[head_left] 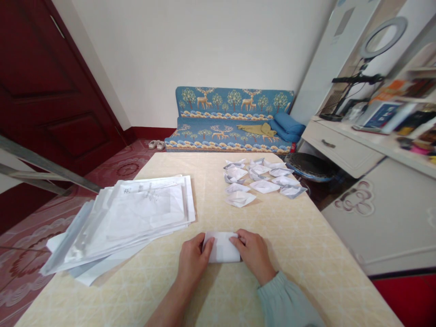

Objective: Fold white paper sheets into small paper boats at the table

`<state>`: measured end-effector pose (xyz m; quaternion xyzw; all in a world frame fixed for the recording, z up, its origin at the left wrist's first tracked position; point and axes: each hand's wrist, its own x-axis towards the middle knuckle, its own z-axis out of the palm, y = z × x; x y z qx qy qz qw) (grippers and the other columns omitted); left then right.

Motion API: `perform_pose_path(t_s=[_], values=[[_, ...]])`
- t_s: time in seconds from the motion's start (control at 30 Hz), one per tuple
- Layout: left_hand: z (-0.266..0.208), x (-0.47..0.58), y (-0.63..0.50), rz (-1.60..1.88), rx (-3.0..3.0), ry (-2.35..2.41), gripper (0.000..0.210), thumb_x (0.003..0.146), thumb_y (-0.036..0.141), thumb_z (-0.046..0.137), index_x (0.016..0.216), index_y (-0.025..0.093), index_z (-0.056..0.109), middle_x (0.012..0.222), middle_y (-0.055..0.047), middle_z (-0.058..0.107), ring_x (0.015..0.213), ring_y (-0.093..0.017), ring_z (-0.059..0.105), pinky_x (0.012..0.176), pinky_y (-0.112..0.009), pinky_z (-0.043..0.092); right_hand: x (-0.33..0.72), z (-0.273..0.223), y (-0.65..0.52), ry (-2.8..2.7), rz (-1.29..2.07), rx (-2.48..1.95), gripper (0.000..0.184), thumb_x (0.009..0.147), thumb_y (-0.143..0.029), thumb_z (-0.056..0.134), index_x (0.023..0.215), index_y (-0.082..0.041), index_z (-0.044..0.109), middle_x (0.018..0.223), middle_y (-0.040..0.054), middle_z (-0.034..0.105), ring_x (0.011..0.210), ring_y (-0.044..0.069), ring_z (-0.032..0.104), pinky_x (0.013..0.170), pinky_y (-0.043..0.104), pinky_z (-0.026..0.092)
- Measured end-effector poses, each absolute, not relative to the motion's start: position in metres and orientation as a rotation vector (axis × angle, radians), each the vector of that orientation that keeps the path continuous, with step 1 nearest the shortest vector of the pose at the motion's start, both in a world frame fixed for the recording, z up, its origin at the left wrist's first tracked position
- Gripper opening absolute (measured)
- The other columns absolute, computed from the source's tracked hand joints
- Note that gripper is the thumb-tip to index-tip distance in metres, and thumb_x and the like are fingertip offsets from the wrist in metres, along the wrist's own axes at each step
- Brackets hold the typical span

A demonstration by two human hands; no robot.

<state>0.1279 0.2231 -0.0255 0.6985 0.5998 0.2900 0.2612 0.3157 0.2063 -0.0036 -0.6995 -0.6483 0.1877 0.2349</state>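
A folded sheet of white paper [223, 249] is held between my two hands near the front of the table. My left hand [194, 254] grips its left side, thumb on top and fingers behind. At the right edge, my right hand [254, 250] pinches the same paper, its thumb near the upper right corner. The paper's underside and some fingertips are hidden. Beyond my hands, several folded paper boats [265, 186] stand grouped at the far right of the table.
A stack of papers and plastic sleeves [146, 204] lies on the left of the patterned table [293, 245], overhanging its edge. Behind the table is a blue sofa [204, 125]. A white cabinet [368, 204] stands on the right, with a ring light [402, 27] on top.
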Motion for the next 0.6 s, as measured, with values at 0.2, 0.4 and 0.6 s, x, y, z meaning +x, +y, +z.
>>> perform_pose_path(t_s=[0.2, 0.4, 0.6], values=[[-0.0271, 0.1279, 0.2237, 0.785, 1.878, 1.613, 0.036, 0.083, 0.044, 0.043, 0.061, 0.017, 0.049, 0.050, 0.003, 0.045, 0.049, -0.009, 0.039, 0.049, -0.022, 0.023, 0.3154, -0.0035, 0.2063, -1.781, 0.516, -1.928, 0.024, 0.082, -0.036, 0.053, 0.064, -0.020, 0.058, 0.057, -0.0016, 0.060, 0.056, 0.012, 0.053, 0.051, 0.022, 0.024], [-0.0261, 0.1278, 0.2232, 0.792, 1.865, 1.604, 0.036, 0.083, 0.044, 0.044, 0.060, 0.017, 0.049, 0.050, 0.003, 0.046, 0.049, -0.009, 0.040, 0.048, -0.022, 0.023, 0.3158, -0.0039, 0.2059, -1.785, 0.507, -1.918, 0.025, 0.082, -0.037, 0.053, 0.063, -0.021, 0.058, 0.057, -0.0014, 0.060, 0.056, 0.012, 0.053, 0.051, 0.022, 0.024], [-0.0283, 0.1276, 0.2243, 0.801, 1.867, 1.601, 0.036, 0.083, 0.044, 0.044, 0.061, 0.017, 0.050, 0.051, 0.003, 0.046, 0.049, -0.009, 0.040, 0.049, -0.022, 0.023, 0.3161, -0.0050, 0.2060, -1.773, 0.526, -1.909, 0.025, 0.082, -0.037, 0.052, 0.064, -0.020, 0.058, 0.058, -0.0009, 0.062, 0.057, 0.012, 0.054, 0.051, 0.022, 0.024]])
